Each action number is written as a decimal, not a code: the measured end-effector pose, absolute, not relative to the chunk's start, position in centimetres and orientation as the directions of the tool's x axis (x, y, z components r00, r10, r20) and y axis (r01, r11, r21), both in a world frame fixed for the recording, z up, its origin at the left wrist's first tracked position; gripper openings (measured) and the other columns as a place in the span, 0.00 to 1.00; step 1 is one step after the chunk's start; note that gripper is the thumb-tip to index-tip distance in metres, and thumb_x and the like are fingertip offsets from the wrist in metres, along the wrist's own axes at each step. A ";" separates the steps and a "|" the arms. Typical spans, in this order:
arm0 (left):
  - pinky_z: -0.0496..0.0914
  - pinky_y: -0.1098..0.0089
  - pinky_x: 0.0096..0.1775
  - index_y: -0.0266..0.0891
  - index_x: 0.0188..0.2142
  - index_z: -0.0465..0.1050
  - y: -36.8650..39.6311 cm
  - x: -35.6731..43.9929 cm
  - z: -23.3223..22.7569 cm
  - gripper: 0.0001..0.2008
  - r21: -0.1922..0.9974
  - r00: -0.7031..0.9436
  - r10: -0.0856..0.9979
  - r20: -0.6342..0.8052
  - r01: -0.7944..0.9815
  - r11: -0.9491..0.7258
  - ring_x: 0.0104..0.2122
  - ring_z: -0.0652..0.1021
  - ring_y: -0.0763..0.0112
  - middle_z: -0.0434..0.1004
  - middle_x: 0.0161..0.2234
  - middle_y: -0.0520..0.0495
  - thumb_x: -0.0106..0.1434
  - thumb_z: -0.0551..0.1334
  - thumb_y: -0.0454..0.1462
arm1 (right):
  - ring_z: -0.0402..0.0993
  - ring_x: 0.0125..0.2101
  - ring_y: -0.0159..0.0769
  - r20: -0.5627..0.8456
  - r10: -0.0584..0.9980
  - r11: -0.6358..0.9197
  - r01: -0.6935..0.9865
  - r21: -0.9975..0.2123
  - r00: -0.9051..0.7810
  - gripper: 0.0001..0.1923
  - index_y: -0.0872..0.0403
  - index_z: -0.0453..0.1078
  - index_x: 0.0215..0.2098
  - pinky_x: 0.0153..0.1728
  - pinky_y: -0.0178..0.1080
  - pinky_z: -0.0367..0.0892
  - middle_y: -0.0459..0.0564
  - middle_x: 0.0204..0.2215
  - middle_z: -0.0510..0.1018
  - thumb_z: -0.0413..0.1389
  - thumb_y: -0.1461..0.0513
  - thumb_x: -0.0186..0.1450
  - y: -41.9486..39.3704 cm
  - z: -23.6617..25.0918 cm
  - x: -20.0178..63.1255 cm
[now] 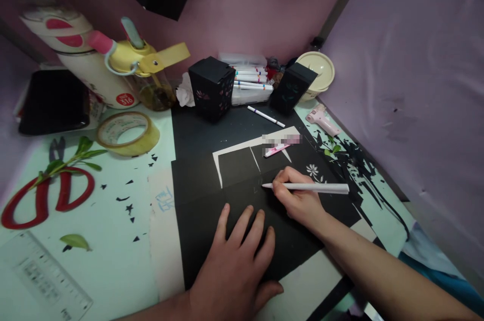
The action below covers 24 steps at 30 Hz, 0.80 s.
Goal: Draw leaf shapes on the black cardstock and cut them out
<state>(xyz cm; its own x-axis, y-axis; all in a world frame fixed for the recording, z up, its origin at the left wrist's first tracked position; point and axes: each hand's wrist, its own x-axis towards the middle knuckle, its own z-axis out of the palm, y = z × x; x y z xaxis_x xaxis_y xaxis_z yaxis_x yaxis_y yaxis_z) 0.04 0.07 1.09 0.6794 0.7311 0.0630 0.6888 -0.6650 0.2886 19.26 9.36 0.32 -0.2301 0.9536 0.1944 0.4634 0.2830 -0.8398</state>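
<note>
The right hand [298, 200] has its grip closed on a white pen [310, 187], tip on the black paper [242, 200]. The left hand [236, 265] lies open and flat on this paper; if it lifts, the sheet may slide and spoil the line

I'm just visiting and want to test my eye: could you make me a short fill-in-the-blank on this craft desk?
1. The right hand holds a white ____.
2. The left hand lies flat on the ____ paper.
3. The scissors have ____ handles.
4. The tape roll lies ____ of the paper.

Missing words: pen; black; red; left
</note>
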 end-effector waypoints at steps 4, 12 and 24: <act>0.52 0.32 0.59 0.41 0.60 0.65 0.1 0.1 1.1 0.33 0.289 0.676 0.733 0.074 0.689 -0.665 0.62 0.64 0.43 0.65 0.62 0.36 0.68 0.48 0.59 | 0.67 0.23 0.31 0.182 0.956 0.273 0.473 -0.838 -0.228 0.12 0.51 0.62 0.24 0.27 0.35 0.61 0.43 0.21 0.71 0.54 0.62 0.65 9.4 0.3 19.2; 0.52 0.32 0.59 0.40 0.60 0.65 0.0 0.1 1.1 0.32 0.272 0.678 0.731 0.077 0.692 -0.669 0.62 0.64 0.43 0.65 0.62 0.35 0.69 0.48 0.59 | 0.67 0.23 0.31 0.170 0.955 0.274 0.496 -0.824 -0.244 0.12 0.51 0.63 0.23 0.26 0.35 0.61 0.43 0.21 0.71 0.54 0.62 0.65 9.5 0.4 19.2; 0.51 0.32 0.59 0.40 0.60 0.64 -0.1 0.1 1.0 0.32 0.282 0.679 0.731 0.066 0.690 -0.667 0.62 0.63 0.42 0.64 0.63 0.35 0.68 0.49 0.58 | 0.62 0.21 0.29 0.180 0.943 0.300 0.481 -0.824 -0.280 0.12 0.51 0.60 0.22 0.24 0.35 0.58 0.41 0.19 0.67 0.54 0.65 0.62 9.5 0.3 19.2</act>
<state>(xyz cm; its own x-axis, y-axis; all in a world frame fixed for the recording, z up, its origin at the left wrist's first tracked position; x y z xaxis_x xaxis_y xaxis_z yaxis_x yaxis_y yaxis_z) 0.06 -0.13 1.03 0.6790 0.7311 0.0663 0.6901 -0.6665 0.2819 19.24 9.50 0.28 -0.2801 0.9429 0.1801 0.4807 0.3001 -0.8239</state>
